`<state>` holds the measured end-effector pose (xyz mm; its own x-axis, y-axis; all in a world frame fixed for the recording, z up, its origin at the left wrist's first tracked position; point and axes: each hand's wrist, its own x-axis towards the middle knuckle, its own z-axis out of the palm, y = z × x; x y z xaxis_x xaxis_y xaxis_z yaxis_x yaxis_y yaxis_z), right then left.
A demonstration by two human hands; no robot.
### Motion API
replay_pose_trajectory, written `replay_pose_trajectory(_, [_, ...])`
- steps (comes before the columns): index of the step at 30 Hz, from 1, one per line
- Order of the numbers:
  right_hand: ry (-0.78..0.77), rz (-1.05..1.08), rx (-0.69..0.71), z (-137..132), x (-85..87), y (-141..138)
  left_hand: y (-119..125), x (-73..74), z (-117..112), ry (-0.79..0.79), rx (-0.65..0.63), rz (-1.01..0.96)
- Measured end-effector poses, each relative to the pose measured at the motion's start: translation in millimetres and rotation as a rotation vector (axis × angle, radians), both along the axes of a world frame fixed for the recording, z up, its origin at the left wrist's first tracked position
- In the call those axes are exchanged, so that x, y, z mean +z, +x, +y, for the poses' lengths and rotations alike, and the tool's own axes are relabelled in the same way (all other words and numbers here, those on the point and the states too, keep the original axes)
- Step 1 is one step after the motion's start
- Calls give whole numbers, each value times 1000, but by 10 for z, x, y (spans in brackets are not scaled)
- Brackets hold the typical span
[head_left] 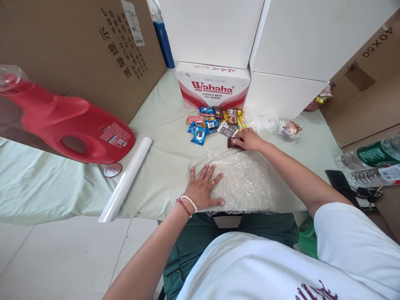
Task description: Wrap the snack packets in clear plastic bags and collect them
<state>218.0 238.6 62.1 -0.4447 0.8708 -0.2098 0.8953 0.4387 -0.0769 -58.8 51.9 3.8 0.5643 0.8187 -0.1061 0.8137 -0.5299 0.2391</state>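
Note:
My left hand (204, 187) lies flat with its fingers spread, on the pale green cloth and the left edge of a clear plastic film sheet (246, 179). At the sheet's far edge my right hand (249, 140) has its fingers closed on a dark brown snack packet (231, 143), partly hidden under them. Just beyond is a pile of small wrapped snacks: blue packets (198, 135), a silver-grey packet (227, 129), a brown cocoa packet (233, 115), a yellow packet (241, 122) and a pink one (195, 119).
A roll of plastic film (126, 179) lies at left, beside a round lid (113, 169) and a big red jug (84, 129). Behind the snacks stands a Wahaha box (214, 87). At right are crumpled clear plastic (261, 121), a bagged snack (290, 128) and plastic bottles (371, 156).

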Motion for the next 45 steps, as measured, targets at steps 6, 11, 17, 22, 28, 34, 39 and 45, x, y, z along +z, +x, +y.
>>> replay_pose_trajectory(6, [-52, -151, -51, -78, 20, -34, 31, -11, 12, -14, 51, 30])
replay_pose_trajectory(11, [0, -67, -127, -166, 138, 181, 46, -24, 21, -24, 65, 52])
replay_pose_trajectory(17, [214, 175, -167, -780, 468, 266, 49, -9, 19, -37, 61, 92])
replay_pose_trajectory(22, [120, 261, -11, -1261, 464, 128, 55, 2, 30, -22, 66, 129])
replay_pose_trajectory(28, [445, 337, -499, -1178, 437, 642, 76, 21, 23, -49, 76, 131])
replay_pose_trajectory(34, [131, 877, -426, -1552, 661, 788, 77, 26, 28, -45, 80, 128])
replay_pose_trajectory(39, [-806, 1061, -31, -1881, 464, 495, 74, 10, 34, -41, 75, 142])
replay_pose_trajectory(45, [-612, 1310, -585, -1296, -33, 591, 86, 14, 30, -38, 92, 142])
